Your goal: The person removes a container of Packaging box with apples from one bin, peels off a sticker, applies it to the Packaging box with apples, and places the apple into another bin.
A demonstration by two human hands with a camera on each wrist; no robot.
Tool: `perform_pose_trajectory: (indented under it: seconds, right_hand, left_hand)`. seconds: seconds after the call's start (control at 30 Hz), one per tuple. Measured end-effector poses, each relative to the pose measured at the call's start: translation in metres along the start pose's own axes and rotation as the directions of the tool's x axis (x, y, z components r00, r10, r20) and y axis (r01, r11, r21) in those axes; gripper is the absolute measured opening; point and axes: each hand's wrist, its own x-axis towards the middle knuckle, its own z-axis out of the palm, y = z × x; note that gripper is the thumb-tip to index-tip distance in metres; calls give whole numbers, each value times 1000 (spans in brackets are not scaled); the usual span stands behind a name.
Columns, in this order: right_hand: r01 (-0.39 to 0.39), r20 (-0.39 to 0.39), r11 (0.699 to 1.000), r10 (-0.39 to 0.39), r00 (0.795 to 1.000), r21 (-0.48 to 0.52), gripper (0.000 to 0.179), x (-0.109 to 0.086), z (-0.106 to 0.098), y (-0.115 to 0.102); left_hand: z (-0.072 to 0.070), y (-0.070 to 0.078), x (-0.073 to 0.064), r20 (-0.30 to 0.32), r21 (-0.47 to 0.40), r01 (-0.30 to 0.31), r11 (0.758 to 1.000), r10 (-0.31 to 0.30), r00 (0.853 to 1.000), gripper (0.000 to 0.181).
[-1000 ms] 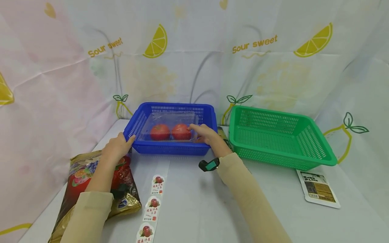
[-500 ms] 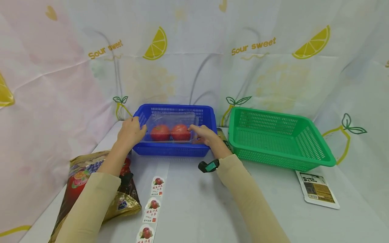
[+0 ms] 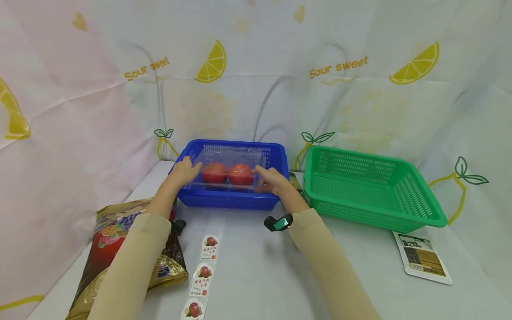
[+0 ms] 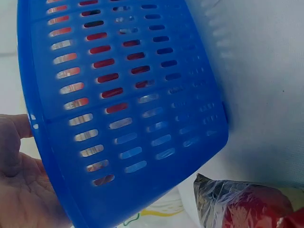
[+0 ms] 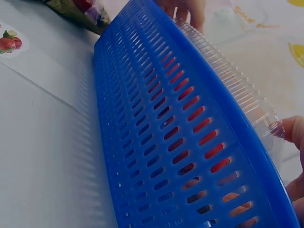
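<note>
A clear plastic container (image 3: 236,156) with two red apples (image 3: 214,173) showing through it lies in the blue basket (image 3: 230,201). My right hand (image 3: 278,183) pinches the container's right end, thumb on its edge. My left hand (image 3: 181,173) is at the container's left end, thumb towards the apples. In the right wrist view, the left hand's fingers (image 5: 195,12) bend down over the container's far end, while my right thumb (image 5: 289,130) presses its near corner. The basket wall hides part of both hands in the wrist views.
A green basket (image 3: 372,213) stands right of the blue one, with a flat packet (image 3: 425,258) in front of it. At the left lies a large shiny bag (image 3: 108,240), partly under my left arm. A strip of apple stickers (image 3: 203,273) runs along the table.
My left hand has moved from the blue basket's left rim inwards to the container's left end. My right hand has stayed at the right end. The head view has shifted slightly.
</note>
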Motion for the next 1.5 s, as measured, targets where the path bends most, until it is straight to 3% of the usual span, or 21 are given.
perform_pose_trajectory:
  seconds: [0.17, 0.4, 0.53, 0.67, 0.93, 1.1, 1.5]
  right_hand:
    - [-2, 12, 1000, 2, 1000, -1, 49, -1, 0, 2]
    - [-3, 22, 1000, 3, 1000, -29, 42, -2, 5, 4]
    - [-23, 25, 999, 24, 999, -35, 47, -4, 7, 6]
    - [-38, 27, 998, 40, 999, -57, 51, -5, 8, 6]
    - [-8, 23, 999, 10, 1000, -50, 42, -8, 5, 0]
    - [-3, 30, 999, 5, 1000, -47, 48, -9, 4, -1]
    - [36, 46, 996, -32, 998, -86, 53, -12, 3, -13]
  left_hand:
    - [1, -5, 3, 45, -18, 40, 999, -39, 998, 74]
    - [0, -8, 4, 94, -86, 80, 993, -72, 993, 74]
    - [2, -10, 3, 127, -113, 113, 987, -99, 987, 71]
    - [5, -10, 2, 133, -121, 100, 988, -83, 988, 69]
    - [1, -5, 5, 73, -104, 47, 994, -39, 997, 66]
    - [-2, -3, 2, 71, -148, 43, 988, -32, 997, 65]
    - [-23, 7, -6, 96, -223, 8, 975, 14, 995, 66]
